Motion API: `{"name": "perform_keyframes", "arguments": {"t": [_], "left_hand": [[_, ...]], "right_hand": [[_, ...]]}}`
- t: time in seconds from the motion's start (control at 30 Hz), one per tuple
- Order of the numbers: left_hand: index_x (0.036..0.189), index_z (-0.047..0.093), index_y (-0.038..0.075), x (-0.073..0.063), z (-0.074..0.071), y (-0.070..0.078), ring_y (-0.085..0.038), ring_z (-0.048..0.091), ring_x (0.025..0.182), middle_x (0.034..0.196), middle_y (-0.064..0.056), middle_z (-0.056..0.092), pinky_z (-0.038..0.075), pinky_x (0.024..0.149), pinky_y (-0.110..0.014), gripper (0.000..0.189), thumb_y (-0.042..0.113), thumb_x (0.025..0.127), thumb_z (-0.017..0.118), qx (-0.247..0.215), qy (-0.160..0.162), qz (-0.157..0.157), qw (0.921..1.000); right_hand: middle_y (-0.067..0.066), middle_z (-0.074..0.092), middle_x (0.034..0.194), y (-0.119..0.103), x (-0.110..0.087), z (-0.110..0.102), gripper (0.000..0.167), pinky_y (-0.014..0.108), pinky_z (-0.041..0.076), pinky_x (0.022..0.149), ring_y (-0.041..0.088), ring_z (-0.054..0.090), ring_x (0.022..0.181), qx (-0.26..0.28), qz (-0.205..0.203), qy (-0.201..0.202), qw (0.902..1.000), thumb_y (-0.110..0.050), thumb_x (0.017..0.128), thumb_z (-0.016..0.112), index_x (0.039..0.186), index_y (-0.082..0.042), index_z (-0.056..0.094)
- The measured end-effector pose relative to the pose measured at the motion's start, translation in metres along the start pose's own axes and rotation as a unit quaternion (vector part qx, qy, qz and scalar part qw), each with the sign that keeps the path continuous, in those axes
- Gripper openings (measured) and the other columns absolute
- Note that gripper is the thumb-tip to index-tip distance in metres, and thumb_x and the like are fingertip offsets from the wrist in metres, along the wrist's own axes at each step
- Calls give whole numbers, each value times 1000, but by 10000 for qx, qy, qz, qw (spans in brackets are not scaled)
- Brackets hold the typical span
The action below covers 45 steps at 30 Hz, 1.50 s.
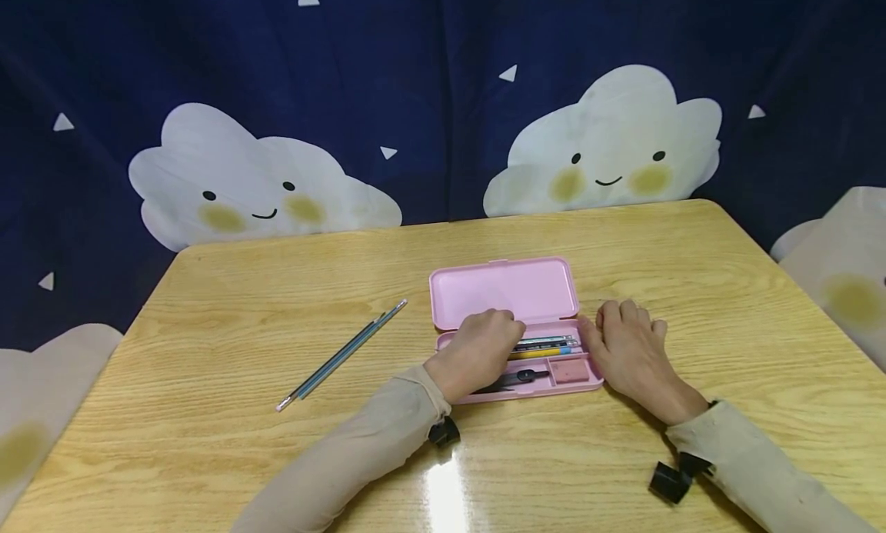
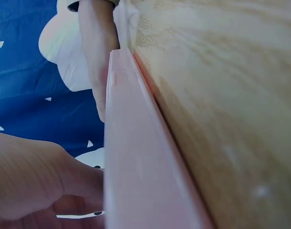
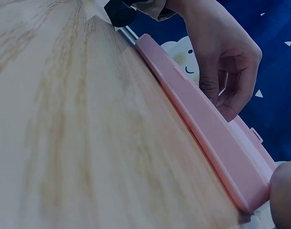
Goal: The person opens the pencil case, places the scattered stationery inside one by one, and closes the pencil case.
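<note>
A pink pencil case (image 1: 505, 293) lies with its lid raised. My left hand (image 1: 479, 354) reaches down into it; in the right wrist view the bent fingers and thumb come together behind the front wall, so whatever lies between their tips is hidden. Beside that hand, several pencils (image 1: 541, 354), one yellow, occupy the back compartment. In front are a black compass (image 1: 526, 376), partly covered by the hand, and a pink eraser (image 1: 571, 371) in its own small section. My right hand (image 1: 633, 358) rests at the case's right end, thumb against it, fingers loosely bent.
To the left of the case, several pencils (image 1: 342, 356) lie together diagonally on the wooden table (image 1: 228, 310). A dark blue curtain (image 1: 443, 94) with smiling clouds hangs behind the table's far edge. A black wrist camera (image 1: 670, 483) sits below the right sleeve.
</note>
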<state>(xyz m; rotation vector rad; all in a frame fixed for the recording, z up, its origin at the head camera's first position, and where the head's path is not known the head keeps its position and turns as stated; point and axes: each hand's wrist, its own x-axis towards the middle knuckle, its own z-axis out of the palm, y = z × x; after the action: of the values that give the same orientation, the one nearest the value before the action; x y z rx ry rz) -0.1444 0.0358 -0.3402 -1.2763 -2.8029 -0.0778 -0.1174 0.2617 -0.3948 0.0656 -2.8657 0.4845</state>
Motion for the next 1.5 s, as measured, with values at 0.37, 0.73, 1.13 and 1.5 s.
{"name": "perform_keyframes", "arguments": {"t": [0.37, 0.73, 1.13, 1.5], "left_hand": [[92, 70, 9, 0, -1, 0, -17, 62, 76, 84, -4, 65, 53, 64, -30, 12, 1, 85, 63, 74, 49, -21, 10000], [92, 70, 8, -5, -7, -8, -16, 62, 76, 84, -4, 64, 53, 64, -29, 13, 0, 83, 66, -55, 133, -156, 9998], [86, 70, 4, -26, -13, -42, -21, 66, 77, 82, -9, 65, 55, 63, -30, 16, -10, 82, 62, -651, 549, -520, 9950], [65, 52, 9, -70, -11, -86, -13, 44, 59, 64, -2, 47, 40, 52, -27, 27, -11, 80, 63, -912, 1007, -958, 9861]], "right_hand": [[12, 39, 81, 0, 0, 0, 35, 44, 20, 67, 32, 36, 77, -17, -6, -2, 10000, -36, 101, 38, 90, -4, 44], [13, 39, 82, 0, 0, -1, 35, 45, 20, 67, 32, 36, 77, -1, -6, -55, 10000, -36, 102, 37, 90, -4, 43], [13, 39, 83, 0, 0, -2, 36, 45, 21, 67, 33, 37, 78, 31, -9, -67, 10000, -37, 101, 37, 90, -4, 44], [13, 39, 83, 1, 1, -2, 35, 44, 20, 67, 33, 37, 78, 56, -15, -98, 9999, -36, 102, 37, 90, -4, 44]]}}
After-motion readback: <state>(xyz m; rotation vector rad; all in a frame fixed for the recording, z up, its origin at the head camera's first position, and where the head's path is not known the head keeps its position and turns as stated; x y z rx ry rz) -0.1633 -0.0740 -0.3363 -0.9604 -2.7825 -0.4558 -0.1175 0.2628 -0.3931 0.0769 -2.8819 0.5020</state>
